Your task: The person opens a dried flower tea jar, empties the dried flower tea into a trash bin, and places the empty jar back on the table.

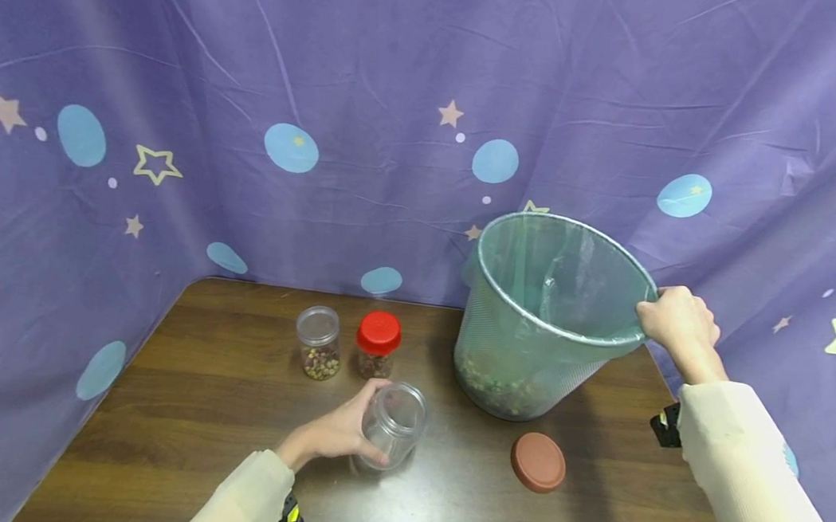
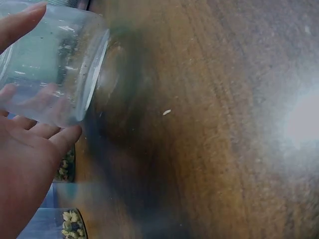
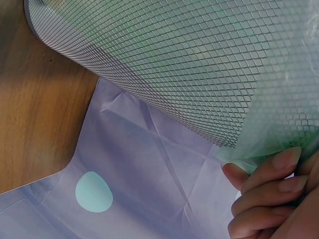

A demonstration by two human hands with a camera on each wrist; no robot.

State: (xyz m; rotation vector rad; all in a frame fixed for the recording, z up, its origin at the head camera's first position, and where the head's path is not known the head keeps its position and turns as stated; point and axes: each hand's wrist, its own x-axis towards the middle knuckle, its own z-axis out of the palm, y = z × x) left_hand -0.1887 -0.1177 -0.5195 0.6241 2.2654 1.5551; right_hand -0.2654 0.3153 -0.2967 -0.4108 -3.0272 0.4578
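Note:
My left hand grips a clear, lidless plastic jar, thumb on its near side and fingers around the far side. The jar looks empty and is held close over the table. In the left wrist view the jar's wall shows fingers through it. My right hand grips the rim of a mesh wastebasket lined with a green bag. The basket tilts, and dried bits show at its bottom through the mesh. In the right wrist view, curled fingers pinch the liner's edge at the rim.
A reddish-brown round lid lies in front of the basket. Behind my left hand stand a jar with a clear lid and a red-lidded jar, both holding dried pieces. A purple patterned curtain encloses the wooden table.

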